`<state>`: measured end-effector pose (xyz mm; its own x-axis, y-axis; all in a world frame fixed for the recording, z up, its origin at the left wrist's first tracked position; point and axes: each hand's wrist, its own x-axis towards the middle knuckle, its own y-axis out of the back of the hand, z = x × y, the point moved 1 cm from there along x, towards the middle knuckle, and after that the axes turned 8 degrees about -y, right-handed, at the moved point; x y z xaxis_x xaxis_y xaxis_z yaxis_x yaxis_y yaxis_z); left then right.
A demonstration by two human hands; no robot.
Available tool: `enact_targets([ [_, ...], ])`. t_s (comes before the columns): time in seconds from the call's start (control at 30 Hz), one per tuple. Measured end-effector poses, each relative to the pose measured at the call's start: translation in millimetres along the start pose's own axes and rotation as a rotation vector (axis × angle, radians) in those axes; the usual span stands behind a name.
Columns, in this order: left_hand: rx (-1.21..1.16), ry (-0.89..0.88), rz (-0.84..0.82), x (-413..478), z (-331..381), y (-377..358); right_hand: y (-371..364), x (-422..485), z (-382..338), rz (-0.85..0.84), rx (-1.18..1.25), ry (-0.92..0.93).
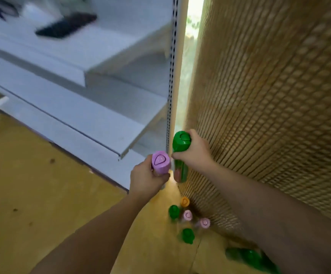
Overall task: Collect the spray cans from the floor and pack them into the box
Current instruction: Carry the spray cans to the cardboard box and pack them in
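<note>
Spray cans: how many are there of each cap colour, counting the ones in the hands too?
Green-capped cans: 4, one held in the right hand; the lowest is blurred and partly hidden by the arm.
Pink-capped cans: 3, one held in the left hand.
Orange-capped can: 1.
Total: 8.

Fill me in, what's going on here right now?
A person is collecting spray cans. The left hand grips a pink-capped can and the right hand grips a green-capped can, both held up above the floor. A cluster of cans, with pink, green and orange caps, sits on the floor beside the woven panel. No box is in view.
</note>
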<state>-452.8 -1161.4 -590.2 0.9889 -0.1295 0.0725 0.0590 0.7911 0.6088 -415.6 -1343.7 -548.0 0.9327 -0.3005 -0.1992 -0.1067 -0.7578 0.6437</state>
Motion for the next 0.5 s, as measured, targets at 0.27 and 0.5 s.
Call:
enact_targets([
  [0.27,-0.169,-0.351,0.012,-34,154,147,125,-132,-124,0.258,0.142,0.049],
  [0.5,-0.31,-0.641,-0.02,-83,301,241,253,-273,-216,0.604,0.239,0.019],
])
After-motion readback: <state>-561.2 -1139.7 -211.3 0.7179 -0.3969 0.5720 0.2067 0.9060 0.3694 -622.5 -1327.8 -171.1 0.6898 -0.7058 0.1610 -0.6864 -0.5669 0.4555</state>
